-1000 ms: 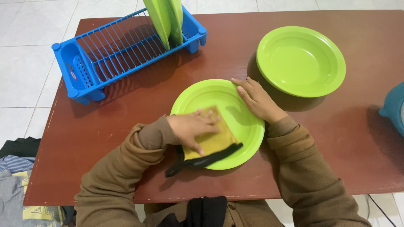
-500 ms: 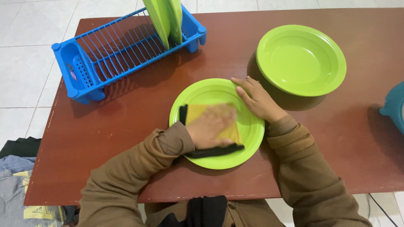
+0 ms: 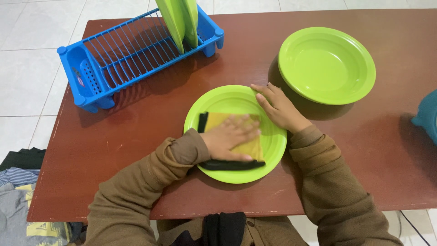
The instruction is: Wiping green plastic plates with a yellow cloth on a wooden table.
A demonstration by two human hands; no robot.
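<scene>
A lime green plate (image 3: pixel 236 99) lies flat on the brown table (image 3: pixel 136 132) in front of me. My left hand (image 3: pixel 230 136) presses flat on a yellow cloth with a black edge (image 3: pixel 252 149) that lies inside the plate. My right hand (image 3: pixel 278 108) rests on the plate's right rim with fingers spread, steadying it. Both arms wear brown sleeves.
A second green plate (image 3: pixel 327 64) sits on the table at the back right. A blue dish rack (image 3: pixel 132 52) at the back left holds two green plates (image 3: pixel 180 18) upright. A teal object (image 3: pixel 427 116) shows at the right edge. Folded clothes (image 3: pixel 18 191) lie on the floor at left.
My left hand slid the cloth from the plate's lower left edge up and right onto the middle of the plate. My right hand stayed on the rim.
</scene>
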